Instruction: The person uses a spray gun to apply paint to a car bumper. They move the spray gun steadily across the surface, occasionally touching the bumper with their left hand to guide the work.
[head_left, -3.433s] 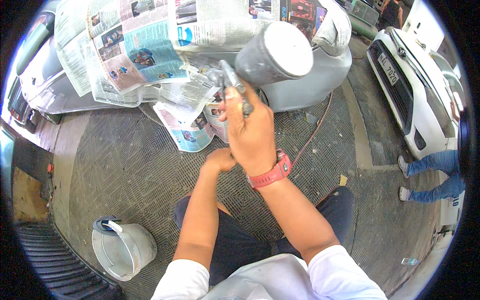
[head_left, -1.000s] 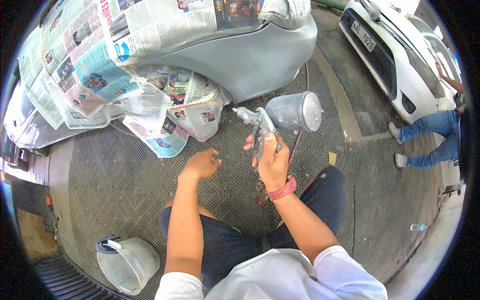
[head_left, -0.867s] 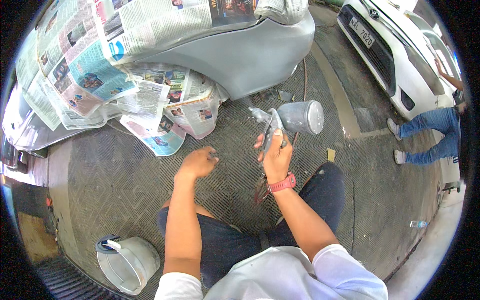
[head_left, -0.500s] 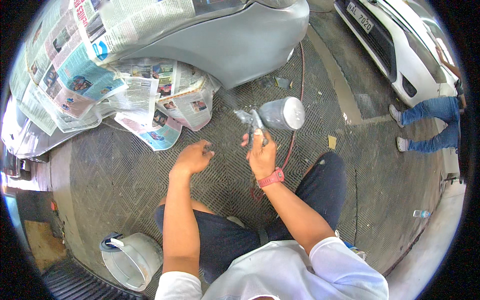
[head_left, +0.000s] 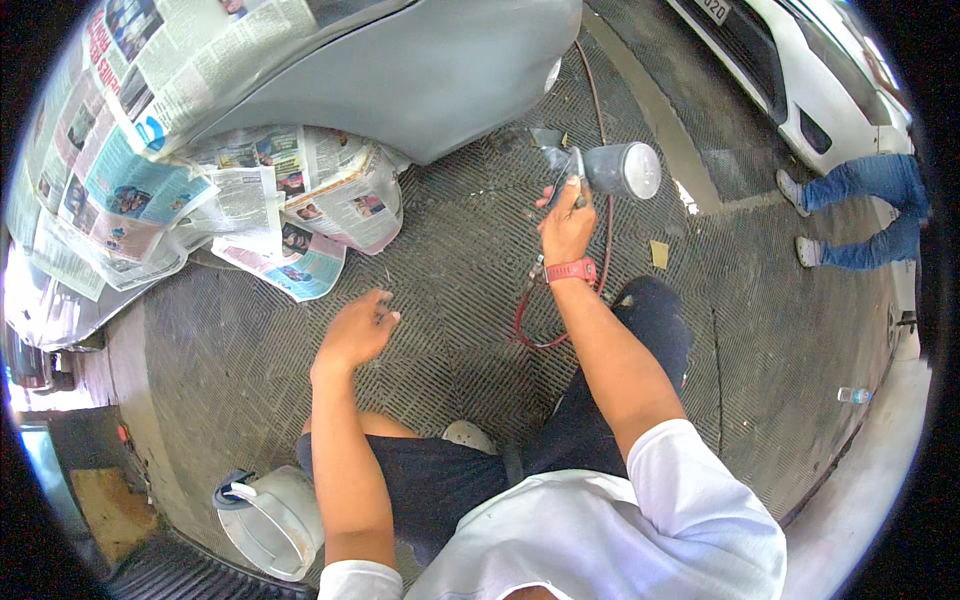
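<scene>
The spray gun, metallic grey and somewhat blurred, is held up just right of centre in the upper half of the frame, its nozzle end toward the upper left. Its grey cylindrical cup juts out to the right, lying on its side with the pale round end facing right; the handle is mostly hidden.

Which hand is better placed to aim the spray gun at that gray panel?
Probably the right: your right hand grips the spray gun, while your left hand looks empty and hovers away from it.
</scene>
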